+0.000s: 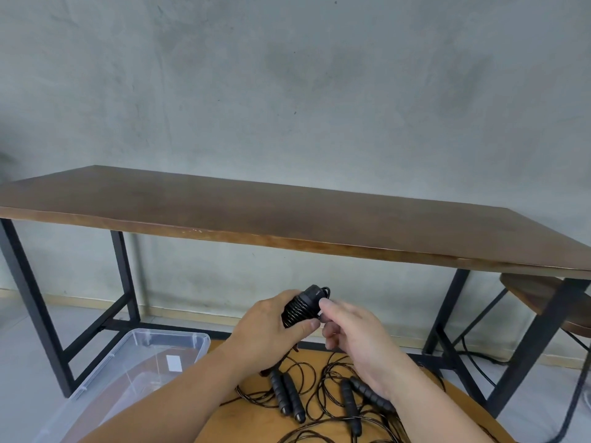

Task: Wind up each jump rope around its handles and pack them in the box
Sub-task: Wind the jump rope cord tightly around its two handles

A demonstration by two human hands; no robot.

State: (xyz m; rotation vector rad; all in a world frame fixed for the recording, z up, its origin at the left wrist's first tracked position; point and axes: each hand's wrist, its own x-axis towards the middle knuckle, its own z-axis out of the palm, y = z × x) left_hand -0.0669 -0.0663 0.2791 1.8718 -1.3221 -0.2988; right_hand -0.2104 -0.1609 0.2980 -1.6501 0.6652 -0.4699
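Head view, the only one. Left hand (271, 327) holds the wound jump rope (302, 306) up in the air in front of the body, its fingers curled round the paired handles with the thumb laid across the lower coils. Right hand (355, 334) sits just beside it, thumb and forefinger pinched at the edge of the coil, apparently on the rope's free end; what lies between those fingers (326, 306) is too small to confirm. The cord looks thin and springy, wound in tight turns, so I judge it light but liable to uncoil if the thumb pressure eases. Best hold: across the coils and both handles at once, not by a handle tip. Below, on the round wooden tabletop (319, 420), lie two unwound ropes in loose tangled loops: one handle pair (287, 396) to the left, another handle pair (358, 396) to the right. The handles look foam-covered, grippy and stiff; the cord is limp and likely to snag neighbouring loops when lifted. The clear plastic box (140, 359) stands at lower left, lid off, and no ropes can be seen in it.
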